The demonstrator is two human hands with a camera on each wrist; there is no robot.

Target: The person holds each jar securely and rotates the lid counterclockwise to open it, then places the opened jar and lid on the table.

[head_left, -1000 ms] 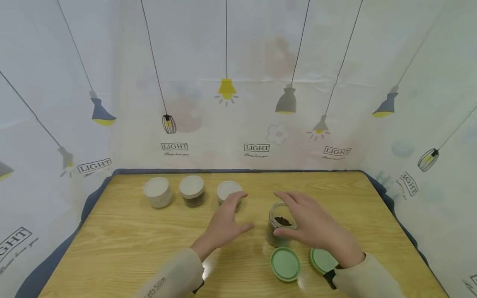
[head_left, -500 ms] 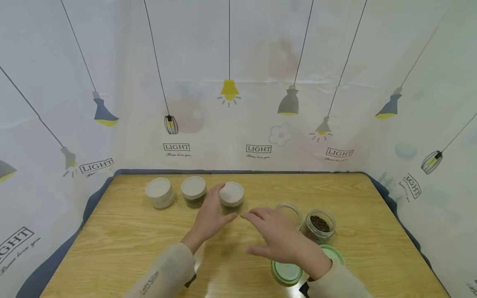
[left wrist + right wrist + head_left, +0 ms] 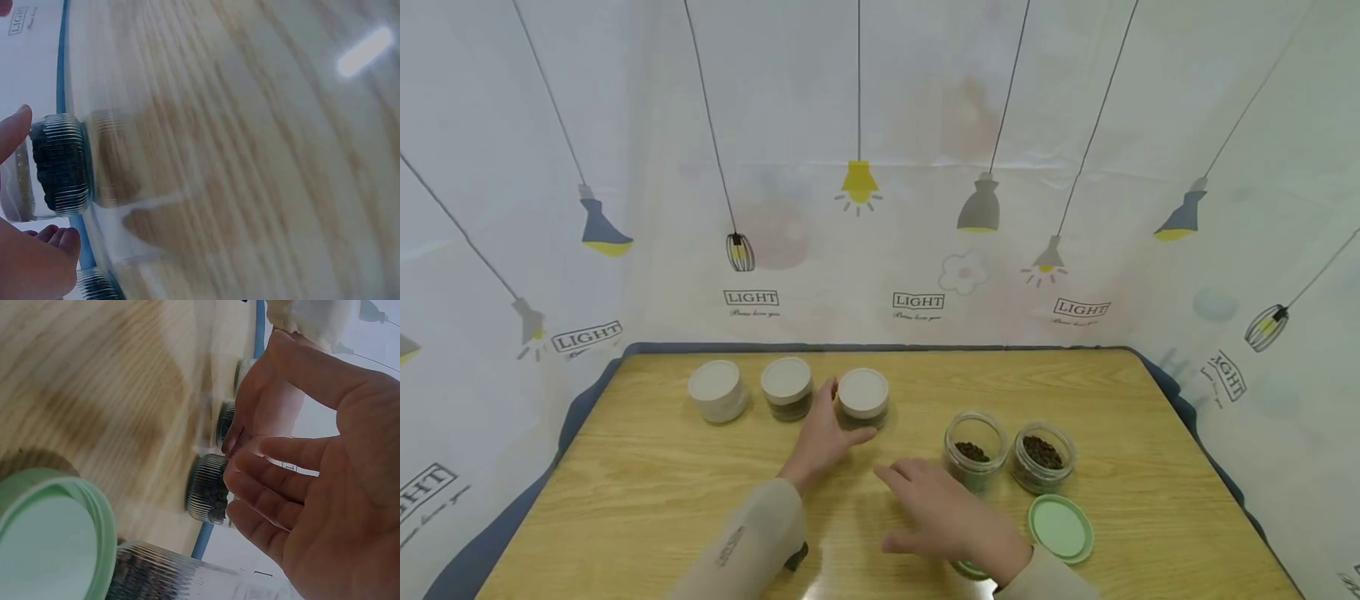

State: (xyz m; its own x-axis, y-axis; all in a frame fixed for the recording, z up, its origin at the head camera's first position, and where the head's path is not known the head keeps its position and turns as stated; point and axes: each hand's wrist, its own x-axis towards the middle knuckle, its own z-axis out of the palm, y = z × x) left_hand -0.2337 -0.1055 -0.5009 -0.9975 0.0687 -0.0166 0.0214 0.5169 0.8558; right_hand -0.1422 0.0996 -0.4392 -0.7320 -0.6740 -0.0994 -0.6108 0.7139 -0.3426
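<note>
The left hand point(image 3: 822, 437) is spread, thumb and fingers apart, about the white-lidded transparent cylindrical jar point(image 3: 862, 398) located at its two o'clock; contact cannot be confirmed. The right hand point(image 3: 943, 510) is held loosely extended, with a transparent round jar point(image 3: 976, 477) of dark brown granules point(image 3: 972, 452) positioned at its one o'clock.

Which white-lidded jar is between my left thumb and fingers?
The rightmost white-lidded jar in the head view: your left hand has its thumb and fingers on different sides of it. The middle jar and leftmost jar stand outside that gap.
</note>
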